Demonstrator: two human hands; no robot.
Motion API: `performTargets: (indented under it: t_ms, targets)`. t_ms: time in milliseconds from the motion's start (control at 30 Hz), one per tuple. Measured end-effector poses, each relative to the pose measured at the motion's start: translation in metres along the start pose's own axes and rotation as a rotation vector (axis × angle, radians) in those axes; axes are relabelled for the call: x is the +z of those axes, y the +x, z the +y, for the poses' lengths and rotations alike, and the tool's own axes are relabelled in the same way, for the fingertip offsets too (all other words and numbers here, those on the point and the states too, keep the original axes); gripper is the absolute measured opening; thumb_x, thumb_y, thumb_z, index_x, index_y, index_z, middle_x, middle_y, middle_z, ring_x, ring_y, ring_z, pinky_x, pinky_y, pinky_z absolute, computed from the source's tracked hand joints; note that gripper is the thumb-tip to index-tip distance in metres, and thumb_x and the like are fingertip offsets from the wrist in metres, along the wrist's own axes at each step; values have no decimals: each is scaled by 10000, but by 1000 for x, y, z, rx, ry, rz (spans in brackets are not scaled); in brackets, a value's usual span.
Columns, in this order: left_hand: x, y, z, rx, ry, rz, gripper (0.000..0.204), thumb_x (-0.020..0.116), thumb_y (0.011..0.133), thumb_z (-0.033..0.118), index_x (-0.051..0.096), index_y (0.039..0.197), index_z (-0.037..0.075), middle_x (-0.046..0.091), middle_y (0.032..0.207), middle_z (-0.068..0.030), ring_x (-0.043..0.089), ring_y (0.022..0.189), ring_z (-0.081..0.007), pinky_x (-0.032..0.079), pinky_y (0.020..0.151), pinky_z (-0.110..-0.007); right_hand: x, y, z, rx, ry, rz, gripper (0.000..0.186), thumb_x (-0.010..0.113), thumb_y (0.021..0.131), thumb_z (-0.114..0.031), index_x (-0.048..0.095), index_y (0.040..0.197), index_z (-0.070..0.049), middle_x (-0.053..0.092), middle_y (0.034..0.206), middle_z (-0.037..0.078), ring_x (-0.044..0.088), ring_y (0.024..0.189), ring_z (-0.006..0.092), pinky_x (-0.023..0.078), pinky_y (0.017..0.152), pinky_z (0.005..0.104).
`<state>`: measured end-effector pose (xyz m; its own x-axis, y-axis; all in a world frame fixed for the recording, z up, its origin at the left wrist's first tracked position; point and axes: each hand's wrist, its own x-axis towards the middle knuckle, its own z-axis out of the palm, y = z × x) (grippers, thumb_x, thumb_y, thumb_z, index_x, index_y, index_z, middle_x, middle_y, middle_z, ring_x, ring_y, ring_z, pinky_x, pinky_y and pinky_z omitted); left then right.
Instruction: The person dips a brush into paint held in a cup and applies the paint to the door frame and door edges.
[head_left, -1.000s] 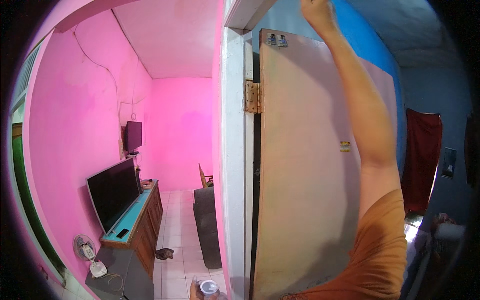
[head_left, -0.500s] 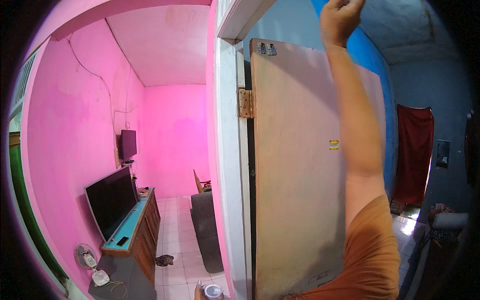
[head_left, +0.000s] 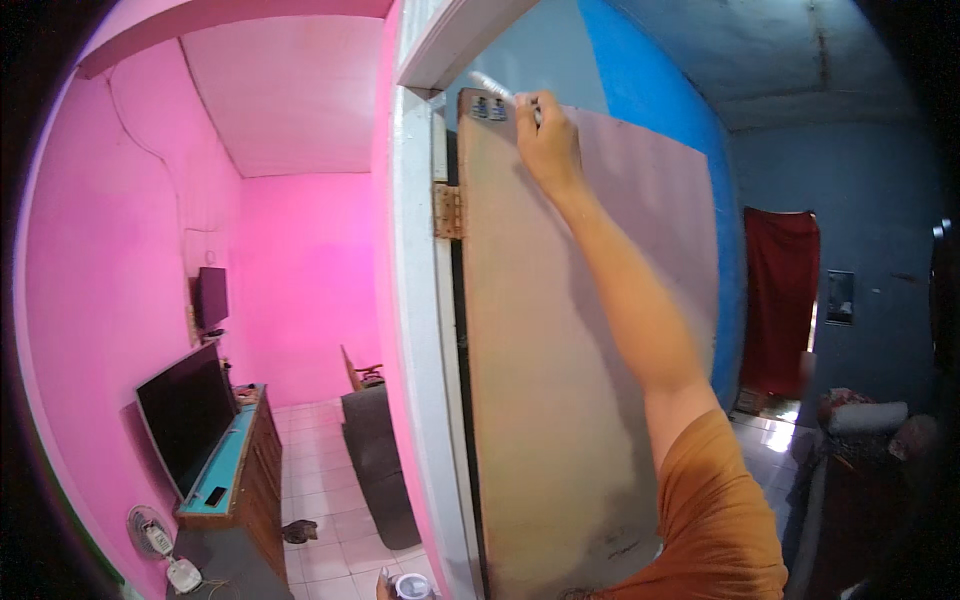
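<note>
My right hand point(head_left: 550, 145) is raised and closed around a thin paintbrush point(head_left: 492, 86). The brush's whitish end points up and left, close to the top corner of the wooden door point(head_left: 560, 380). Whether its tip touches anything I cannot tell. Just under the brush, small stickers point(head_left: 488, 108) sit on the door near its top hinge point(head_left: 448, 211). Low at the frame's bottom edge, part of my left hand point(head_left: 384, 585) grips a small white-rimmed cup point(head_left: 412, 587); most of that hand is cut off.
A white door frame point(head_left: 418, 300) stands beside the door. Left of it, a pink room holds a television point(head_left: 190, 415) on a cabinet point(head_left: 250, 470), a fan point(head_left: 150, 530) and a dark sofa point(head_left: 380, 470). A red curtain point(head_left: 780, 300) hangs at right.
My right hand has come down and left from the top edge, bringing the brush into sight near the door's top corner. The view has shifted slightly right. My left hand still holds the cup.
</note>
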<state>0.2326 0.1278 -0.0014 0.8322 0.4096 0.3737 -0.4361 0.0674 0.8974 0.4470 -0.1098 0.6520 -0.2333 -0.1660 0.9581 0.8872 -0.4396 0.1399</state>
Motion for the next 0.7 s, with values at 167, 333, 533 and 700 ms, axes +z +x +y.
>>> performTargets:
  t_ms: [167,333,533,700]
  targets:
    - [7,17,-3,-16,69,-56,837,705,863,-28,217,1540,33,479,1351,-124,507,1207,-215,450,1020,-345,-60,-80,-15,243,190,-290,218,623,963,-238,638,1070,-49,641,797,73,608,693,135,498,620,338]
    - [12,23,5,3,46,-193,853,718,837,-28,235,1537,34,478,1355,-111,519,1200,-226,454,1016,-350,-110,-179,-66,774,451,-608,254,625,981,-295,613,1178,-135,552,695,-45,514,512,42,388,420,222]
    - [41,33,-10,-62,-58,-295,912,758,818,-33,204,1540,36,472,1347,-148,504,1230,-242,445,1026,-356,-179,-272,-104,1028,399,-944,259,636,973,-221,575,1199,-109,576,754,-24,544,603,49,436,510,210]
    - [65,42,-15,-76,-92,-412,929,784,814,-1,199,1536,16,501,1317,-141,527,1199,-236,453,1010,-350,-214,-293,-123,1058,282,-1078,218,630,973,-223,623,1138,-81,622,804,-14,580,686,54,453,583,224]
